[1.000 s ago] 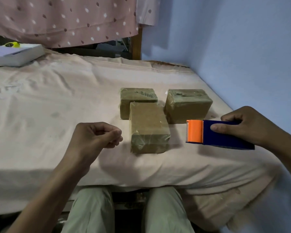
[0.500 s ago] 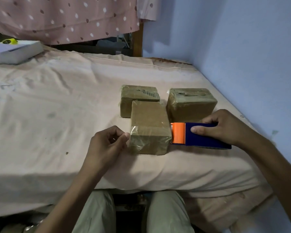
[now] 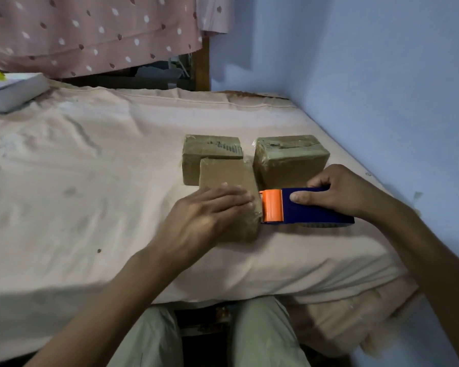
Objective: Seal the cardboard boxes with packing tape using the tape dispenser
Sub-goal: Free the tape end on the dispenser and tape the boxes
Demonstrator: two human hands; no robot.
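1. The nearest cardboard box point(image 3: 227, 178) lies on the bed point(image 3: 90, 181), close to its front edge; it serves as the landmark here.
2. The left hand point(image 3: 204, 221) lies flat on top of this box, fingers straight and together, pressing down on its near half. It is blurred, so finer detail cannot be told.
3. The tape dispenser point(image 3: 306, 206), blue with an orange head, sits just to the right of the box, its orange end touching the box's right edge. The right hand point(image 3: 342, 192) grips the blue body, thumb on the near side and fingers curled over the top.
4. Behind the landmark box are two more: a second box point(image 3: 212, 149) touching its far side, and a third box point(image 3: 289, 157) behind and to the right; both look glossy with tape already on them.
5. The step in hand seems to be starting or finishing a strip at the right edge. Next, the left hand should hold the box steady while the dispenser is drawn firmly so the tape lies smooth.
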